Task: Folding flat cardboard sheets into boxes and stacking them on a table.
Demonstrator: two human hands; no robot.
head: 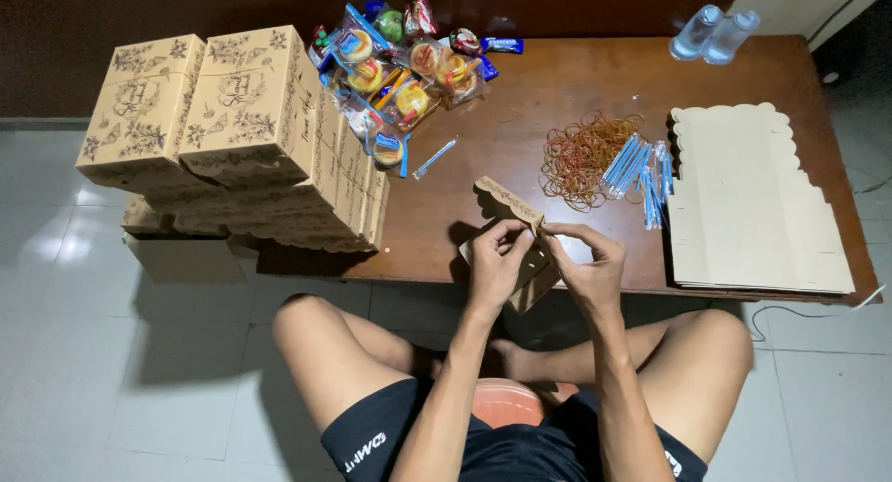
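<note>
left hand [495, 259]: gripping the left side of a part-folded cardboard box [509, 203], fingers curling over its edge.
right hand [587, 264]: pinching the same box's right corner.
box: hanging between both hands at the table's [557, 83] near edge (scalloped flap tilting away).
beyond: rubber bands [581, 157] and blue straws [641, 171] lying just beside flat box blanks [753, 203].
left: finished boxes [232, 120] standing stacked.

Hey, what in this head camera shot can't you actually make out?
Head view only:
- Middle of the half-folded cardboard box: covered by the left hand and right hand.
- Lower folded boxes in the stack: hidden by those on top.
- Count of flat box blanks: edges too thin to tell.
- Wrapped snacks: too small to identify.
- Bottles: tops cut off by the frame edge.
</note>
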